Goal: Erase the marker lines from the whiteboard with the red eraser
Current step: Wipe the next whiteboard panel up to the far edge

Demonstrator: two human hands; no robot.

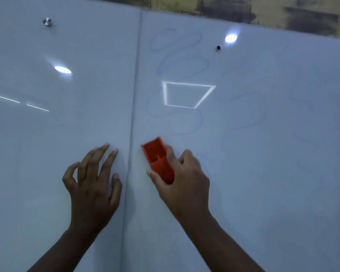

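You had the red eraser clamped in your right hand, thumb on its near side and fingers curled over the far side, so that grip was closed firmly on it. The eraser sat low on the right panel of the whiteboard, just right of the vertical seam between the two panels, and it looked pressed flat to the surface, though the contact face itself was hidden. Your left hand held nothing: its fingers were spread and only loosely bent, with the tips resting on the left panel just beside the seam, as if steadying you.

Judging by the board, most of the work was still ahead of you. Looping blue marker lines ran from near the top of the right panel down to a point just above the eraser, partly crossed by a bright square reflection of a ceiling light. A second wavy trail ran further right, and fainter squiggles beyond that were either thin ink or residue; I could not tell which. The area around the eraser and below your hands showed no ink, and the left panel looked unmarked apart from reflections. So at best the bottom strip was clean, and the whole upper right panel remained to be wiped.
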